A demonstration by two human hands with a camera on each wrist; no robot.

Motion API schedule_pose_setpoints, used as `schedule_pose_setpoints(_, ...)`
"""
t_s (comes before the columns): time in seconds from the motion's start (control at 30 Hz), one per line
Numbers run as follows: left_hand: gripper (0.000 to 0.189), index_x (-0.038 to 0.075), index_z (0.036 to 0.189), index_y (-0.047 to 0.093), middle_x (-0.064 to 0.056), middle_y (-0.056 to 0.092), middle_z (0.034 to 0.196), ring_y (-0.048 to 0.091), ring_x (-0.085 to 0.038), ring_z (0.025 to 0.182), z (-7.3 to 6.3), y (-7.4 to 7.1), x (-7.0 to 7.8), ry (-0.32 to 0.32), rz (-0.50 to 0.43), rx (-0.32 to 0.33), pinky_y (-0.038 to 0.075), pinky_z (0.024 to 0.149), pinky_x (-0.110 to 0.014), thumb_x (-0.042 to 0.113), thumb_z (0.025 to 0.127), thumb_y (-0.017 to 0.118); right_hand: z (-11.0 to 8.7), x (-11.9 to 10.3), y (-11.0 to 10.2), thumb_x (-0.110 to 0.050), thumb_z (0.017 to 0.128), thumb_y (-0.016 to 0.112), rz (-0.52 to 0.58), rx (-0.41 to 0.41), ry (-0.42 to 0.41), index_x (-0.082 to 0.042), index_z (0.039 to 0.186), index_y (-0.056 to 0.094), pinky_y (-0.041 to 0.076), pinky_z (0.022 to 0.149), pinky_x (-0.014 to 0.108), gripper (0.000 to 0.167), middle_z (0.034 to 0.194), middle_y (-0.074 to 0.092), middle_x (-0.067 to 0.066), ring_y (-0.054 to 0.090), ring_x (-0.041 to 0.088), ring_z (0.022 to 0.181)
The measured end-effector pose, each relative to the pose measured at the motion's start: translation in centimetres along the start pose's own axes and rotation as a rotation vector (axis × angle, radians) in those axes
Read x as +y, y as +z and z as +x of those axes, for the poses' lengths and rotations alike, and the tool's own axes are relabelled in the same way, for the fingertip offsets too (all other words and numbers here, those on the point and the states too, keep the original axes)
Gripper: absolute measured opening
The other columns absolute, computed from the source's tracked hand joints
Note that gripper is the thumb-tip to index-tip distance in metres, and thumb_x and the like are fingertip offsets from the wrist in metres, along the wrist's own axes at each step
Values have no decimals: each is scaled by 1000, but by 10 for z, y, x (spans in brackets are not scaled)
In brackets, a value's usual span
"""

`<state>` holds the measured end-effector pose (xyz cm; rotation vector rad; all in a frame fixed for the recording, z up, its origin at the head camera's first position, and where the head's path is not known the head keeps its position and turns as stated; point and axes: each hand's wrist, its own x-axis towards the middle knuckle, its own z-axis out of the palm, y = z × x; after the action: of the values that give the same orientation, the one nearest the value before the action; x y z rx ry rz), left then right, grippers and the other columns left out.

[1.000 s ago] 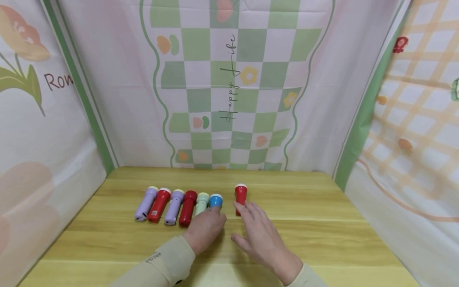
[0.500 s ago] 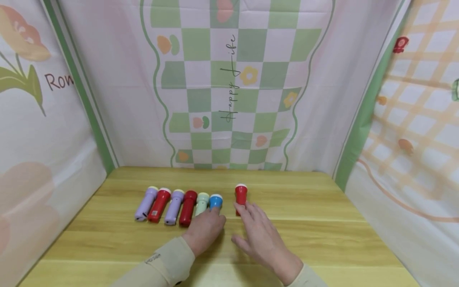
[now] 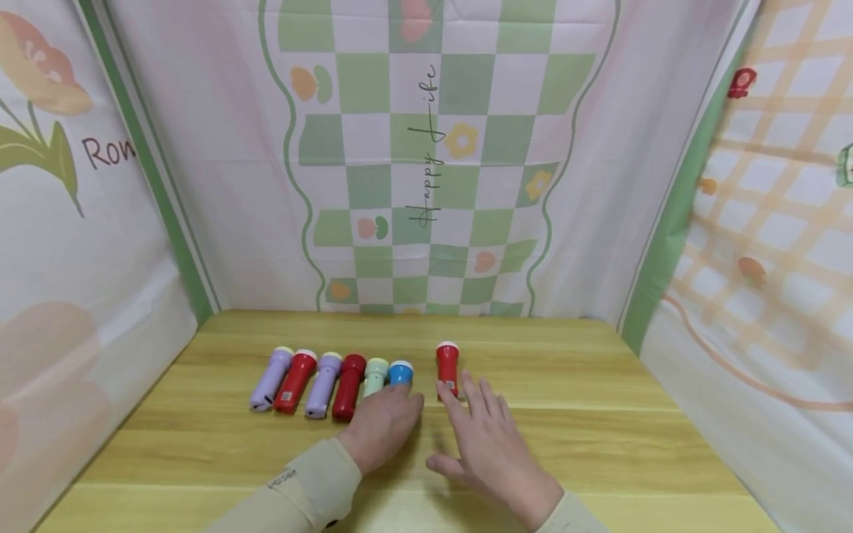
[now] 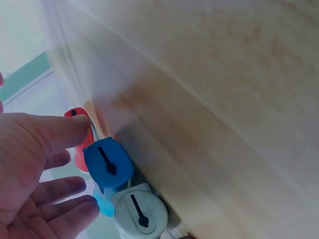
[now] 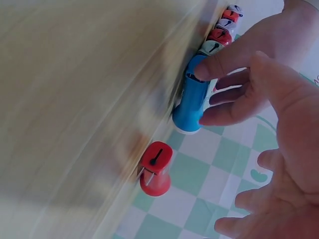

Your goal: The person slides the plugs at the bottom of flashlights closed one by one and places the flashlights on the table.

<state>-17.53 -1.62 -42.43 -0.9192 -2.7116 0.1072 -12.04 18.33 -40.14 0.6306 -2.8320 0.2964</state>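
A row of flashlights lies on the left of the table, ending at the right in a mint-green flashlight [image 3: 376, 374] and a blue flashlight [image 3: 400, 372]. Over the blue one is my left hand [image 3: 384, 429], which hides its tail end in the head view. The left wrist view shows this hand's thumb and fingers [image 4: 62, 184] loosely extended above the blue flashlight, not wrapped round it. Apart from the row lies a red flashlight [image 3: 448, 366] with a white rim. My right hand [image 3: 489, 448] is spread, its index fingertip right at that flashlight's tail end.
Farther left in the row are a dark red flashlight [image 3: 349, 389], a lilac one [image 3: 323, 386], a red one [image 3: 295, 383] and another lilac one [image 3: 270, 379]. Printed curtains [image 3: 246, 222] stand behind and beside the wooden table [image 3: 566, 370].
My right hand's fingers have spread and shifted off the red flashlight's body, so its label now shows. The left hand has barely moved, and the flashlights lie where they were.
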Motion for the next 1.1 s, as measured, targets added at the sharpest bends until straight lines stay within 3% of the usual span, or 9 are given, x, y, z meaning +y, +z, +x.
schedule_pose_setpoints(0.2,41,9,141,58,-9,71,123,70,-24,109,7,-3,0,-24,-68,-47,63,86,-37,17,102,65,-2,2,0,-68,82,76,-65,-35,21,-18,163,35,33,114,74,104,168,26,26,30,56,149)
schedule_pose_setpoints(0.3,46,10,149,53,-9,69,131,69,-24,115,12,-4,1,-30,-92,-44,62,91,-38,19,104,62,-3,3,1,-69,82,76,-83,-36,23,-17,163,35,34,114,74,104,168,26,26,30,55,149)
schedule_pose_setpoints(0.53,60,6,152,49,-14,67,134,69,-26,115,22,-3,3,11,-194,24,62,92,-39,22,99,70,-3,4,1,-68,82,76,-89,-35,37,-17,164,33,32,114,75,105,167,26,27,30,56,149)
schedule_pose_setpoints(0.8,54,15,145,54,-8,65,130,68,-20,107,37,1,8,26,-269,-16,61,93,-37,30,97,75,-5,7,-1,-66,83,77,-82,-43,61,-19,165,31,32,114,76,105,167,25,28,29,57,149)
schedule_pose_setpoints(0.93,58,15,148,54,-11,61,141,65,-24,118,42,2,11,36,-245,-34,58,101,-41,35,97,74,-6,8,-2,-66,82,77,-88,-45,67,-18,165,31,32,113,77,106,167,25,28,29,57,149)
schedule_pose_setpoints(1.1,67,17,156,48,-16,47,159,57,-30,137,47,2,15,7,-244,-109,53,109,-46,43,99,71,-6,8,-3,-67,83,77,-98,-52,80,-18,165,30,31,114,77,106,168,24,27,28,57,150)
